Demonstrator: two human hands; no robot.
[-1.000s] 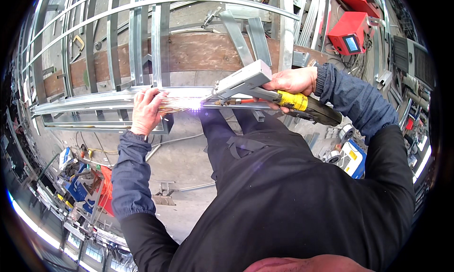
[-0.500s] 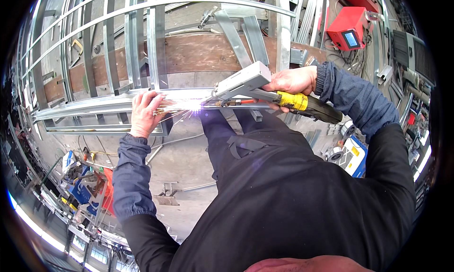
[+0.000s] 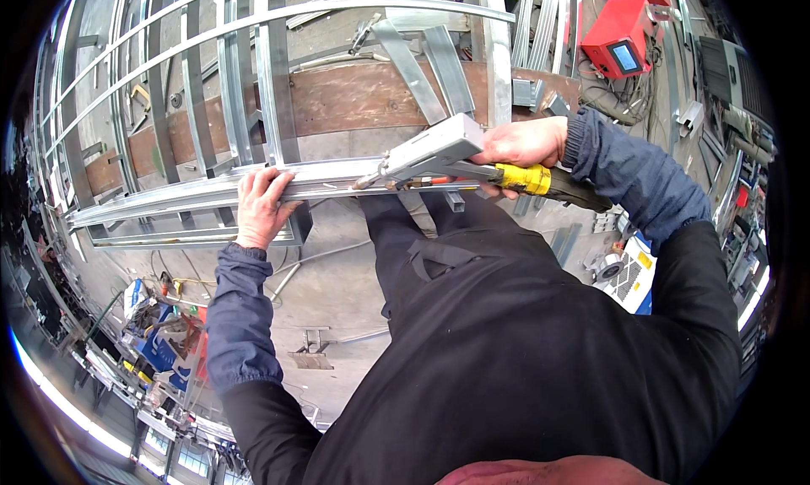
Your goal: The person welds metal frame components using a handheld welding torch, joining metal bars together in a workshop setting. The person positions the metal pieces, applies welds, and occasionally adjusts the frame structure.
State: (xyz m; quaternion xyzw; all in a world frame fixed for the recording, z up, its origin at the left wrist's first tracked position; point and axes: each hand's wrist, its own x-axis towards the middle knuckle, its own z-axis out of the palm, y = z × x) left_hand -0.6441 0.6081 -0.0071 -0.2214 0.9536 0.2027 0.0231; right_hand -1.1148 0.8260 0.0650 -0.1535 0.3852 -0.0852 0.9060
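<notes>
The right hand (image 3: 525, 145) was clenched around the yellow-banded grey torch (image 3: 439, 148), whose tip was at the steel rail (image 3: 190, 191). The left hand (image 3: 261, 207), fingers curled over, gripped that rail left of the tip. A red machine (image 3: 609, 40) stood upper right.

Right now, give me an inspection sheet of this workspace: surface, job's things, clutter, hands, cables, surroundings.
Surface: brown board and grey floor, under a metal frame.
Job's things: torch, its tip at the rail, contact unclear; no sparks seen.
Clutter: metal strips across the board.
Hands: left hand on the rail, right hand gripping the torch.
Cables: dark cables tangled by the red machine.
Surroundings: red machine ahead right; blue-and-white box to the right.
</notes>
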